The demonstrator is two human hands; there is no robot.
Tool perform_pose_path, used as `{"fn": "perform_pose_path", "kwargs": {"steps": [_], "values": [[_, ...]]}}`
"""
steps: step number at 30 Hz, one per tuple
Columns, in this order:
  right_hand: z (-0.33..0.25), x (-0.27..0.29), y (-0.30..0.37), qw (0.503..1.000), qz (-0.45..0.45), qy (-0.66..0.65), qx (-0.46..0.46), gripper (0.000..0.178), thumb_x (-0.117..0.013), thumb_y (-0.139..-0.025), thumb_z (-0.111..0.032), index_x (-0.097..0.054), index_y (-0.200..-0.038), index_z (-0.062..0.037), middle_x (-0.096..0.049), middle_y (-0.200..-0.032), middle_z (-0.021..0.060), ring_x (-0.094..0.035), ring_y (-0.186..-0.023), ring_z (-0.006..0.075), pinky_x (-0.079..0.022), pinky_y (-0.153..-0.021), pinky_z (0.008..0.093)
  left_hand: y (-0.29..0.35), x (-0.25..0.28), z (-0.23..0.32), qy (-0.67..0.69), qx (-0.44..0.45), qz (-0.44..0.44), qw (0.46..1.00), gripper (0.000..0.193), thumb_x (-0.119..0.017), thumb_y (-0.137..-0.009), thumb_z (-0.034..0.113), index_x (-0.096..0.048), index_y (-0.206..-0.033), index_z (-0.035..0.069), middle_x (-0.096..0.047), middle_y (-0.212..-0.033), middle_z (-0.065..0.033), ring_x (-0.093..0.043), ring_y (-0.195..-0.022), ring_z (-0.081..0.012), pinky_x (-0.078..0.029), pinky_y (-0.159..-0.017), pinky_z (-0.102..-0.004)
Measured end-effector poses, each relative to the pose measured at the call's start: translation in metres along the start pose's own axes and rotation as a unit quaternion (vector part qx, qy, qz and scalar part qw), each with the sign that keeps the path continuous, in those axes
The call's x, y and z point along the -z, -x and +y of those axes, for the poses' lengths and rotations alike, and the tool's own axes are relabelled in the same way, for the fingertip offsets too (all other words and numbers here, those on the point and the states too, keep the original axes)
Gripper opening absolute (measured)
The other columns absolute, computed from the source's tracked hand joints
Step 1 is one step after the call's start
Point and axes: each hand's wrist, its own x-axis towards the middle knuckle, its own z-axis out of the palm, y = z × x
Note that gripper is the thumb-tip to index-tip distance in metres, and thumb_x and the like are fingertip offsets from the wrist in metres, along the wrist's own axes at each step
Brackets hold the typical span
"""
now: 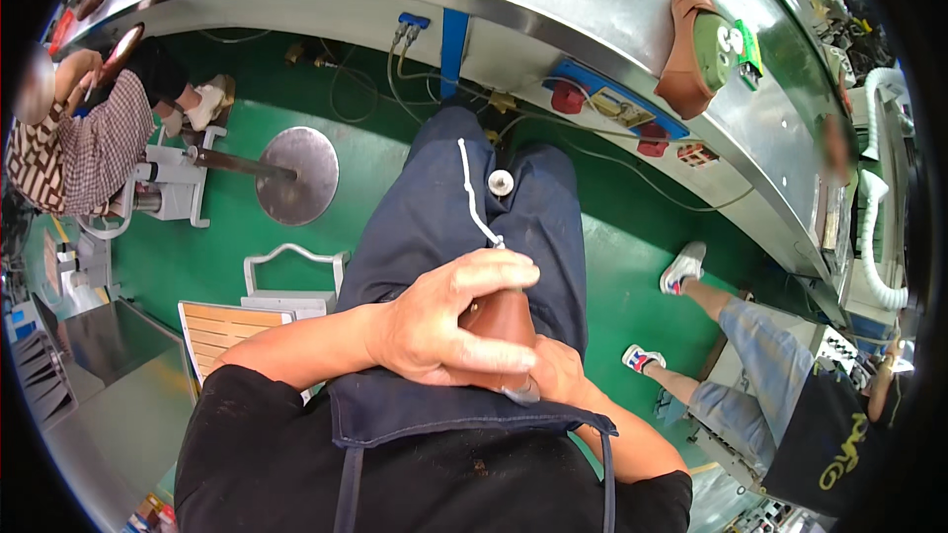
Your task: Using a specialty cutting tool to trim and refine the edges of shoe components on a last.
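Close to my body, above the apron, a brown leather shoe (502, 321) is held between both hands. My left hand (434, 321) reaches across its top, thumb and fingers wrapped around it. On the shoe's other side, my right hand (560, 372) is closed against it, its fingers mostly hidden. A small greyish, shiny edge shows at the shoe's lower end; I cannot make out what it is. Much of the shoe is covered by my hands. A white cord (468, 183) hangs down the front of my dark blue apron (415, 207).
Ahead runs a metal workbench (592, 0); on it rests another brown shoe (681, 64) with a green part, beside a green packet (748, 54). Sockets and cables sit under its edge. A round metal base (296, 176) stands on the floor. People sit at left and right.
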Motion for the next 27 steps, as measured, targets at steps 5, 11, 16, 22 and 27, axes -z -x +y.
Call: {"fn": "perform_pose_path", "kwargs": {"steps": [5, 11, 16, 22, 27], "values": [[0.008, -0.007, 0.016, 0.997, -0.035, 0.002, 0.064, 0.035, -0.075, -0.079, -0.009, -0.060, -0.110, -0.0003, -0.066, -0.091, 0.0130, -0.069, -0.075, 0.0274, -0.059, -0.064, 0.0371, 0.004, -0.005, 0.012, -0.018, -0.032, 0.005, 0.999, 0.048, -0.093, -0.083, 0.028, -0.074, -0.126, 0.026, -0.048, -0.146, -0.0232, -0.060, -0.124, -0.0487, -0.055, -0.098, -0.0604], [0.006, -0.009, 0.018, 0.997, -0.045, -0.006, 0.057, 0.040, -0.074, -0.074, -0.009, -0.058, -0.110, 0.0014, -0.065, -0.092, 0.0143, -0.068, -0.075, 0.0289, -0.058, -0.062, 0.0375, 0.011, -0.006, 0.011, -0.022, -0.037, 0.026, 0.999, 0.046, -0.092, -0.084, 0.029, -0.075, -0.127, 0.027, -0.048, -0.150, -0.0253, -0.060, -0.126, -0.0514, -0.054, -0.098, -0.0609], [-0.009, 0.004, -0.007, 0.994, -0.034, 0.022, -0.097, 0.053, -0.074, -0.076, 0.002, -0.056, -0.126, 0.0015, -0.067, -0.093, 0.0170, -0.067, -0.076, 0.0370, -0.058, -0.069, 0.0466, 0.000, 0.011, -0.013, -0.006, 0.058, 0.022, 0.998, 0.055, -0.092, -0.079, 0.022, -0.074, -0.131, 0.020, -0.050, -0.154, -0.0274, -0.057, -0.133, -0.0486, -0.049, -0.108, -0.0560], [-0.030, 0.021, -0.049, 0.943, -0.058, -0.091, -0.315, 0.027, -0.063, -0.103, -0.004, -0.053, -0.128, 0.0006, -0.070, -0.102, 0.0196, -0.072, -0.091, 0.0416, -0.057, -0.080, 0.0480, -0.003, 0.018, -0.047, 0.001, 0.101, 0.014, 0.995, 0.061, -0.083, -0.089, 0.025, -0.062, -0.146, 0.020, -0.041, -0.159, -0.0268, -0.047, -0.141, -0.0479, -0.042, -0.114, -0.0528], [-0.030, 0.031, -0.065, 0.926, -0.071, -0.143, -0.343, 0.021, -0.062, -0.105, -0.005, -0.053, -0.123, 0.0018, -0.071, -0.104, 0.0191, -0.073, -0.096, 0.0412, -0.058, -0.083, 0.0474, -0.008, 0.021, -0.050, 0.007, 0.113, 0.007, 0.993, 0.059, -0.079, -0.094, 0.026, -0.058, -0.149, 0.019, -0.042, -0.157, -0.0258, -0.049, -0.136, -0.0455, -0.043, -0.112, -0.0515]]}}
